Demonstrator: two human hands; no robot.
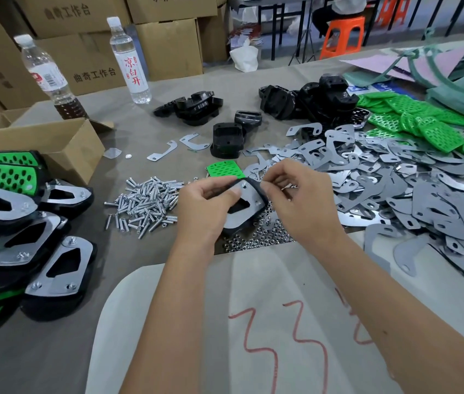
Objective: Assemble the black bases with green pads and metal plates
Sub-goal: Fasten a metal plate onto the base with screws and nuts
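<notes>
Hands meet over the middle of the table [54,351], working on one part-built piece. The left hand [205,206] curls its fingers round a black base [257,189] that carries a metal plate [246,206] on its upper face, thumb pressed on the plate (the plate's cut-out shows dark beneath it). The right hand [296,200] pinches small bright hardware between thumb and fingertips just beside the top corner of the plate; whether that is a screw or a nut I cannot tell. Just behind the hands a single green pad [223,169] lies flat on the table. Left of the hands sits a heap of screws [145,203], and below the held piece a scatter of nuts [256,237]. To the right spreads a wide pile of loose metal plates [395,180], with more green pads [424,123] heaped behind it and loose black bases [307,100] farther back. At the left edge finished assemblies [26,223] are stacked, plates screwed on and green showing at their rims, next to an open cardboard box [54,143]. Two plastic bottles [130,58] stand at the back left before stacked cartons. A white sheet [282,322] marked in red lies under the forearms.
</notes>
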